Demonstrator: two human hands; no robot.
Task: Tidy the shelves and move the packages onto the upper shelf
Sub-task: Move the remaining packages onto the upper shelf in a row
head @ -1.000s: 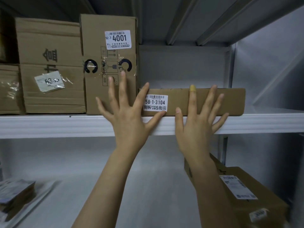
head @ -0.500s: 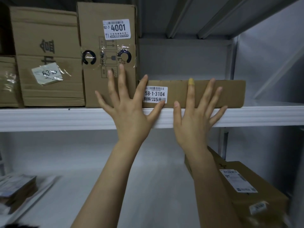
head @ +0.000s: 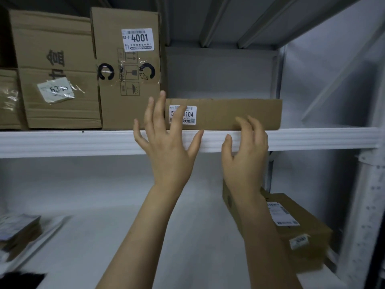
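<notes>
Placement: upper shelf (head: 83, 142) carrying flat package (head: 239, 114), long axis parallel to front edge, left end just beside tall carton (head: 129, 80). Left hand (head: 168, 147) at label end, fingers spread wide. Right hand (head: 245, 159) at mid-face, fingers loosely curled, holding nothing. Contact not determinable.

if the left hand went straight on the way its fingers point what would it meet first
Most likely the front of the flat cardboard box on the upper shelf, around its white label. The left hand points up and forward at that end; whether it touches is unclear.
</notes>
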